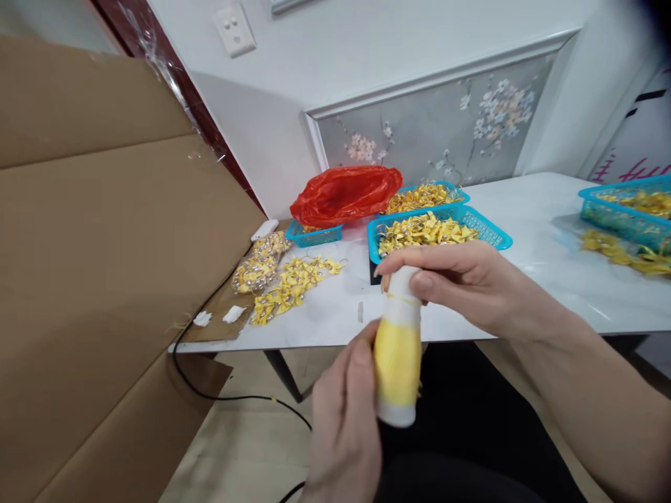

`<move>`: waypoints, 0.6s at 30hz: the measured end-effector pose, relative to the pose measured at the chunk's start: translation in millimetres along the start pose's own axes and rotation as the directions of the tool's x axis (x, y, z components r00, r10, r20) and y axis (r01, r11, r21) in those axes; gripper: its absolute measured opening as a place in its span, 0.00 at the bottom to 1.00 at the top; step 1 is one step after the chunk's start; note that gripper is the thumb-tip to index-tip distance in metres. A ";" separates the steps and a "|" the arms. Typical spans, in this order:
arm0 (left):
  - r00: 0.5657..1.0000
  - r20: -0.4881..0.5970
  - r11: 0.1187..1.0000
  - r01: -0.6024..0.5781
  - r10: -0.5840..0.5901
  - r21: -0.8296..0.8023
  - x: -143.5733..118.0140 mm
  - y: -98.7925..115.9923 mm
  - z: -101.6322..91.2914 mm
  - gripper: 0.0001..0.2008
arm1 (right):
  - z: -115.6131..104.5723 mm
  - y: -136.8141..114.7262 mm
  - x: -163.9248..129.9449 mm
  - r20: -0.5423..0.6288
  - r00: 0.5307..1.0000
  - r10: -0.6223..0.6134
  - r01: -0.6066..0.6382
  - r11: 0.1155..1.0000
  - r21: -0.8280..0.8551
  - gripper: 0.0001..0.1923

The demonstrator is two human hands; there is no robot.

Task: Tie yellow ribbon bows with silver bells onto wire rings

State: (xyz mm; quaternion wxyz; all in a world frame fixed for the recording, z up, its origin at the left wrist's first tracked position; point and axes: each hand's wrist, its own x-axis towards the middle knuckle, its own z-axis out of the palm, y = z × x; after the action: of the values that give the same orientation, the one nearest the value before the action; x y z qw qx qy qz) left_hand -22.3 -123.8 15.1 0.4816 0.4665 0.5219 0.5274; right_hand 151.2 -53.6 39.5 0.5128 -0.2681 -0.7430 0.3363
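Pinching a tapered yellow-wound white spool (398, 356), probably light and stiff, the right hand (466, 283) has its neck, likely the surest hold; the left hand (346, 412) clasps its side.

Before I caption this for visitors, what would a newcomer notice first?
Likely the bright red bag at the back of the white table. Next, the yellow-and-white spool in the foreground, held by the left hand and right hand. Behind it, yellow pieces fill a blue basket.
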 end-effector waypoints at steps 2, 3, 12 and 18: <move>0.986 0.136 0.966 0.127 -0.098 -0.226 4.3 -0.1 -4.4 0.17 | -3.4 2.4 -2.0 0.004 1.000 0.005 -0.006 0.998 0.063 0.10; 0.963 0.236 0.925 0.204 -0.131 -0.321 6.3 0.1 -6.8 0.17 | -5.2 3.6 -3.1 0.009 1.000 0.006 -0.007 0.996 0.090 0.10; 0.790 0.612 0.743 0.425 -0.027 -0.516 5.8 3.7 -20.4 0.14 | -5.1 17.2 -5.8 -0.053 0.998 -0.019 0.031 0.973 0.229 0.10; 0.959 0.282 0.856 0.140 0.007 -0.498 1.4 -3.9 -13.8 0.19 | 37.9 8.3 -25.8 -0.099 0.969 0.228 -0.148 0.849 0.507 0.25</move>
State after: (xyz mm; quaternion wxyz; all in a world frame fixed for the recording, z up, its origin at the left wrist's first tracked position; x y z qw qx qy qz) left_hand -36.1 -123.8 10.9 0.6739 0.3712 0.3067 0.5603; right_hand 124.5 -76.0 8.7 0.5850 -0.2243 -0.5599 0.5422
